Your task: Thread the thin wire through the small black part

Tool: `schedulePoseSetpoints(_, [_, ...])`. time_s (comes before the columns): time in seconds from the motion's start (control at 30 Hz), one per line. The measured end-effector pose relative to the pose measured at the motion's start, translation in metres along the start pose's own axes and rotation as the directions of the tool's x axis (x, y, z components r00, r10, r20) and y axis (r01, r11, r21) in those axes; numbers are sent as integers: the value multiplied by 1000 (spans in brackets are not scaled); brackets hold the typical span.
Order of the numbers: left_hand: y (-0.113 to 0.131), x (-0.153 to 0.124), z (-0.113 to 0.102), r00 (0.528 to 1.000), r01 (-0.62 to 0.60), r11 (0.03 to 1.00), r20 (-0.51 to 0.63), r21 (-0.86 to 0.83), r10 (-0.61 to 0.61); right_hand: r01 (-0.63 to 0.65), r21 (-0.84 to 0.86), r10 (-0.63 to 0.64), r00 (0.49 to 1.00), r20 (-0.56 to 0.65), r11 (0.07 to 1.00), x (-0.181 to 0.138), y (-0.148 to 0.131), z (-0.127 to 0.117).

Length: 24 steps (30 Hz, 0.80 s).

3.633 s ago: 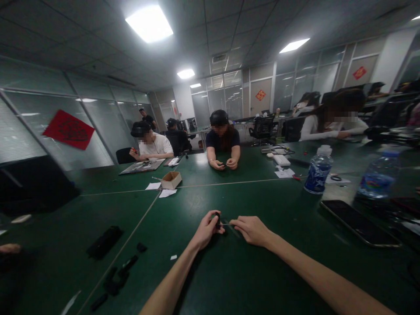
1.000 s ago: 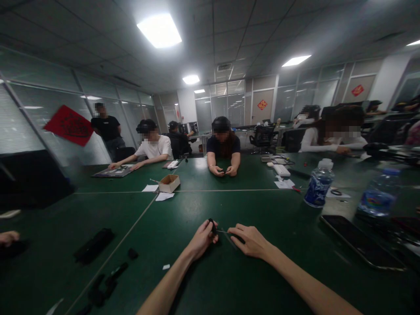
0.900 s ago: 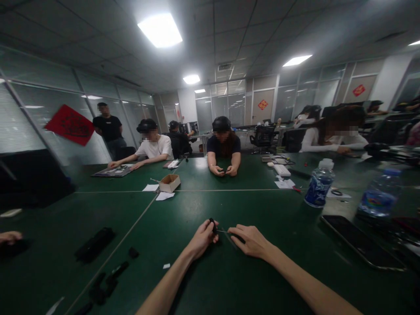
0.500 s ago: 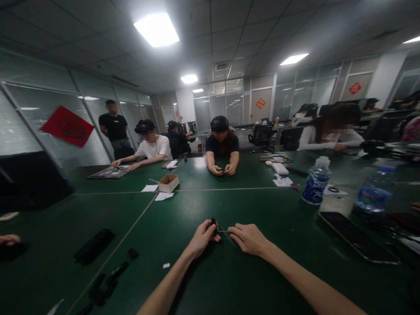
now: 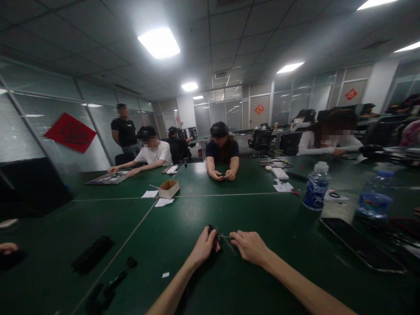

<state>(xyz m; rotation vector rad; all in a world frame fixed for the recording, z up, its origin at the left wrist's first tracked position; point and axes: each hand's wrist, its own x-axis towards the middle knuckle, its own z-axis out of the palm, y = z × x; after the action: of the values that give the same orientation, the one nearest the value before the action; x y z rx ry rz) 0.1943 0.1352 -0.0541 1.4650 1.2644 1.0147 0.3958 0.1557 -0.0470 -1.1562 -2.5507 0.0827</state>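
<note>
My left hand (image 5: pixel 204 246) is closed around a small black part (image 5: pixel 211 229), which my fingers mostly cover. In my right hand (image 5: pixel 250 246) is a thin screwdriver-like tool (image 5: pixel 225 236), pinched between thumb and fingers. Its pale metal shaft runs left to the black part, and its handle is hidden in my grip. Whether the tip touches the part is too small to tell. Both hands are just above the green table (image 5: pixel 262 214).
Several black parts (image 5: pixel 114 282) and a long black block (image 5: pixel 92 253) lie left. A small cardboard box (image 5: pixel 169 189) stands ahead. At right are a phone (image 5: pixel 362 245) and two bottles (image 5: pixel 316 187). Other people sit around the table; a co-worker's hand (image 5: pixel 8 248) shows at far left.
The view has tilted up slightly, so the table and hands appear lower. My left hand has turned a little with the black part; both hands keep their grips.
</note>
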Motion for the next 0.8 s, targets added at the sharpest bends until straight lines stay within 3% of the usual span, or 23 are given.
schedulePoseSetpoints(0.17, [10,-13,11,988,-60,990,149,130,40,-205,151,223,968,-115,967,9,11,6])
schedulePoseSetpoints(0.33, [5,-9,13,996,44,992,84,-118,-34,-121,124,135,985,-109,985,6,10,4])
schedulePoseSetpoints(0.53, [-8,-1,7,995,95,857,42,-506,-86,-9,109,17,997,-71,994,3,7,2])
schedulePoseSetpoints(0.8, [-9,-1,6,998,67,825,28,-560,-62,57,55,-54,997,-63,997,3,7,2])
